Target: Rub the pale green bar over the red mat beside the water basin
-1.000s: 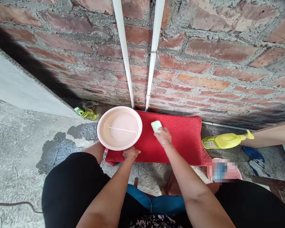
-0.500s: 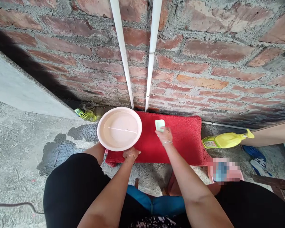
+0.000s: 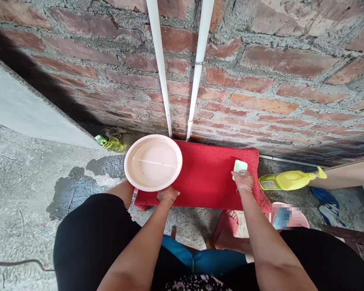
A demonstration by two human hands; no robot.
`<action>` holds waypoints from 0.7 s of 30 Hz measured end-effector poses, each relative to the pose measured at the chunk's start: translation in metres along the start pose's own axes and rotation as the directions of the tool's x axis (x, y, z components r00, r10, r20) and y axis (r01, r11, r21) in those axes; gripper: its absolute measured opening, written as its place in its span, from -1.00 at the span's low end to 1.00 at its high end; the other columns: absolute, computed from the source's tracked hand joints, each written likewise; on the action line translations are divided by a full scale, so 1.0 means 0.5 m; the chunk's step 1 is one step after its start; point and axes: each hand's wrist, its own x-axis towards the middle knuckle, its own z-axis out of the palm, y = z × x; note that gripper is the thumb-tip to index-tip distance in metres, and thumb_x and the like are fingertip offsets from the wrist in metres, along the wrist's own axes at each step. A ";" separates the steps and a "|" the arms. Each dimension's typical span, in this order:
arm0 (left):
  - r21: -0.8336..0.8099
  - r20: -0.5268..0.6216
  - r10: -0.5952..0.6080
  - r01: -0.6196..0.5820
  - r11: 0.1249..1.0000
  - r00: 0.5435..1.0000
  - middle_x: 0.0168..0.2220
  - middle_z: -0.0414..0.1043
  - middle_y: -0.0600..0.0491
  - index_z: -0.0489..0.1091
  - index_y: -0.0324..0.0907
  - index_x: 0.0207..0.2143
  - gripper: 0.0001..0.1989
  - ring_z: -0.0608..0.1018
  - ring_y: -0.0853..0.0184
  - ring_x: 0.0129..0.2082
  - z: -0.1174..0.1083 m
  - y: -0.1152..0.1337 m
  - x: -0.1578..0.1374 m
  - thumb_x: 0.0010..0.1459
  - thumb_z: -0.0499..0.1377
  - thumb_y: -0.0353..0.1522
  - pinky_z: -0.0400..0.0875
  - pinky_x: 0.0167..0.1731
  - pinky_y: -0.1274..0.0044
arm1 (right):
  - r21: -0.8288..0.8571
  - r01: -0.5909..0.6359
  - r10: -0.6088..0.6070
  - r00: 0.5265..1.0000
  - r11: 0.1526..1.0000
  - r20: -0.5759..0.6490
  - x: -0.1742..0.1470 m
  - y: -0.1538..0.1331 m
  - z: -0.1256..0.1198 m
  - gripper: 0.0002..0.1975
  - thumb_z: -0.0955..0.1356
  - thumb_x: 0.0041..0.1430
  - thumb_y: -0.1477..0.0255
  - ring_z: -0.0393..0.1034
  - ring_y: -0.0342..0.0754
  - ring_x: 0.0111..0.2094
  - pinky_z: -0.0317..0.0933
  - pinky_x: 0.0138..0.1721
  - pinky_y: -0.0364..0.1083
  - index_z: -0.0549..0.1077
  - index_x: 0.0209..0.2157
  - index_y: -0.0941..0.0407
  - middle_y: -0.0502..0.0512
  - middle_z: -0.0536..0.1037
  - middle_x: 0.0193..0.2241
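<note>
A red textured mat (image 3: pixel 206 182) lies draped over a low flat support in front of me. On its left end stands a pale pink basin (image 3: pixel 153 186) holding water. My left hand (image 3: pixel 168 194) is at the basin's near edge, with its fingers partly hidden under the rim and its thumb out to the right. Near the mat's right end, my right hand (image 3: pixel 244 180) is closed on a pale green rounded block (image 3: pixel 240 165), whose exact kind I cannot make out. The block is low over the mat; contact is unclear.
A yellow pump bottle (image 3: pixel 286 180) lies right of the mat. Nearer me is a pink tub (image 3: pixel 301 216), partly blurred. A yellow-green bottle (image 3: pixel 113 144) is left of the basin, by wet concrete (image 3: pixel 73 194). Two white pipes (image 3: pixel 195 87) run up the brick wall (image 3: pixel 257 83).
My right hand has moved right across the mat with the pale green block, from the middle to near the right end. The left hand and the basin stay in place.
</note>
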 end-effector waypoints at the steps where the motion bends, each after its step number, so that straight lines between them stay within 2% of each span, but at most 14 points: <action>1: -0.001 -0.003 0.005 -0.005 1.000 1.000 0.07 0.32 -0.12 0.35 -0.08 -0.04 -0.36 0.36 -0.02 0.05 0.001 -0.001 0.000 -0.26 0.30 -0.14 0.34 -0.08 0.28 | 0.001 -0.049 0.049 0.999 0.999 -0.011 0.006 0.012 -0.008 -0.57 0.39 -0.12 0.14 0.30 0.10 -0.17 0.15 -0.19 -0.03 0.41 -0.23 0.12 0.21 0.41 -0.26; 2: -0.002 -0.004 0.007 -0.007 1.000 1.000 0.07 0.32 -0.11 0.35 -0.07 -0.05 -0.37 0.36 -0.01 0.05 0.002 -0.002 0.001 -0.26 0.30 -0.14 0.34 -0.08 0.29 | 0.004 -0.061 0.061 0.998 0.998 -0.015 0.007 0.012 -0.011 -0.56 0.39 -0.12 0.14 0.31 0.10 -0.17 0.15 -0.19 -0.03 0.41 -0.24 0.12 0.22 0.41 -0.27; 4: -0.004 -0.005 0.003 -0.003 1.000 1.000 0.07 0.32 -0.10 0.36 -0.06 -0.06 -0.38 0.37 0.00 0.05 0.003 -0.003 0.002 -0.26 0.30 -0.13 0.34 -0.08 0.30 | 0.018 0.016 -0.016 1.000 1.000 -0.006 -0.006 -0.024 -0.003 -0.56 0.39 -0.12 0.13 0.30 0.09 -0.16 0.14 -0.17 -0.04 0.41 -0.23 0.11 0.20 0.41 -0.28; 7: -0.005 -0.013 -0.007 0.007 1.000 1.000 0.08 0.32 -0.08 0.36 -0.06 -0.07 -0.38 0.37 0.00 0.05 0.003 -0.002 0.000 -0.27 0.30 -0.12 0.34 -0.08 0.30 | 0.052 0.205 -0.208 0.976 0.977 0.060 -0.052 -0.144 0.036 -0.56 0.37 -0.10 0.12 0.30 0.02 -0.16 0.14 -0.16 -0.08 0.40 -0.20 0.07 0.13 0.38 -0.25; 11: -0.008 -0.009 -0.006 0.006 1.000 1.000 0.08 0.31 -0.12 0.35 -0.11 -0.06 -0.37 0.37 -0.02 0.04 0.003 0.000 -0.002 -0.26 0.30 -0.14 0.34 -0.08 0.28 | 0.090 0.446 -0.455 0.876 0.891 0.163 -0.117 -0.328 0.099 -0.62 0.35 -0.06 0.15 0.28 -0.04 -0.21 0.15 -0.19 -0.10 0.39 -0.19 0.02 0.07 0.32 -0.19; 14: -0.013 0.000 -0.020 0.020 1.000 1.000 0.07 0.32 -0.14 0.33 -0.13 -0.04 -0.34 0.37 -0.03 0.03 0.005 -0.001 0.000 -0.25 0.30 -0.14 0.33 -0.08 0.27 | 0.085 0.562 -0.565 0.792 0.822 0.231 -0.133 -0.417 0.132 -0.63 0.37 -0.07 0.22 0.26 -0.02 -0.18 0.15 -0.17 -0.09 0.39 -0.18 0.04 0.08 0.30 -0.18; 16: -0.008 0.000 -0.028 0.028 1.000 1.000 0.05 0.34 -0.12 0.35 -0.12 -0.06 -0.36 0.38 -0.02 0.02 0.007 -0.001 0.003 -0.25 0.30 -0.13 0.33 -0.08 0.28 | 0.066 0.607 -0.598 0.749 0.792 0.284 -0.118 -0.441 0.139 -0.63 0.38 -0.08 0.26 0.25 -0.01 -0.17 0.14 -0.15 -0.08 0.40 -0.18 0.05 0.10 0.28 -0.18; 18: 0.000 0.003 -0.035 0.035 0.999 0.999 0.03 0.36 -0.12 0.37 -0.11 -0.10 -0.40 0.40 -0.01 0.01 0.009 -0.001 0.005 -0.25 0.30 -0.12 0.34 -0.09 0.30 | 0.056 0.635 -0.615 0.718 0.770 0.326 -0.083 -0.432 0.134 -0.62 0.41 -0.12 0.27 0.25 -0.01 -0.17 0.15 -0.15 -0.08 0.41 -0.19 0.04 0.08 0.27 -0.19; 20: 0.006 0.004 -0.043 0.043 0.999 0.999 0.02 0.37 -0.12 0.39 -0.10 -0.12 -0.43 0.41 0.00 0.00 0.009 0.000 0.006 -0.25 0.30 -0.12 0.35 -0.10 0.31 | 0.049 0.618 -0.598 0.734 0.785 0.322 -0.029 -0.392 0.113 -0.60 0.43 -0.16 0.26 0.26 -0.03 -0.18 0.15 -0.16 -0.10 0.42 -0.21 0.03 0.06 0.27 -0.20; 21: 0.007 0.004 -0.048 0.048 0.999 0.999 0.02 0.38 -0.11 0.39 -0.09 -0.12 -0.43 0.41 0.00 0.00 0.009 0.000 0.006 -0.26 0.30 -0.12 0.35 -0.10 0.31 | 0.044 0.581 -0.565 0.768 0.813 0.301 0.002 -0.361 0.098 -0.59 0.44 -0.18 0.24 0.27 -0.04 -0.19 0.15 -0.17 -0.10 0.43 -0.21 0.03 0.06 0.27 -0.20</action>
